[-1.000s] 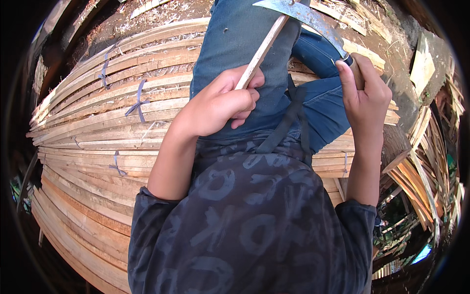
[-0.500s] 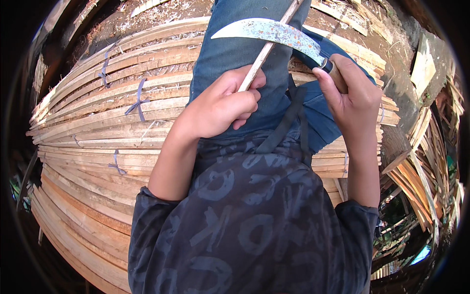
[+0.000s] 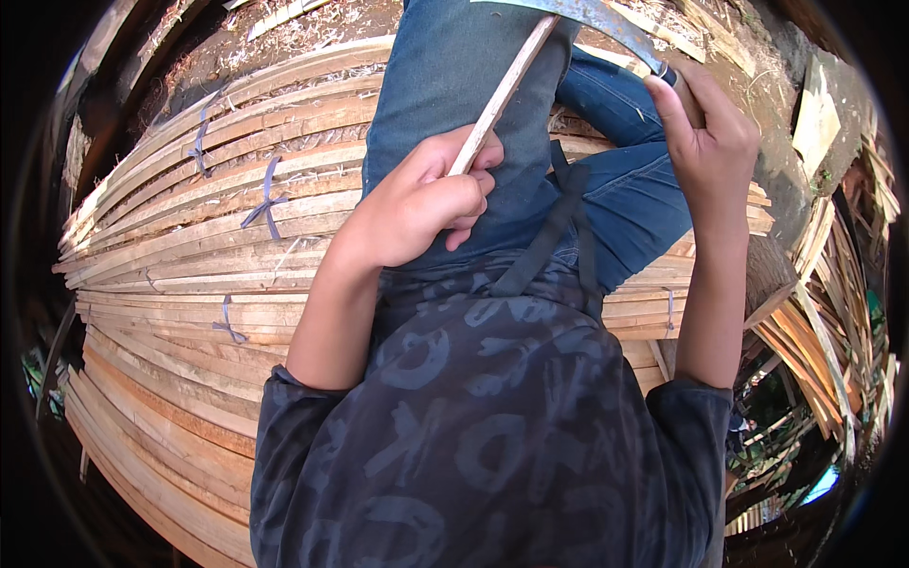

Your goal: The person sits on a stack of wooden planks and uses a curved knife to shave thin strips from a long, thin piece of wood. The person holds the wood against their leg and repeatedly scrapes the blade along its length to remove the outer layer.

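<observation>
– What's on the left?
– Tied slats, then the left hand, closed round the near end of the stick, which slants up over the thigh
– How will it handle?
– Probably light, stiff, slightly rough; the near end seems the safe hold, away from the knife
– And rightmost?
– The right hand, gripping the knife's handle; the blade overlaps the stick's far end, contact unclear
</observation>
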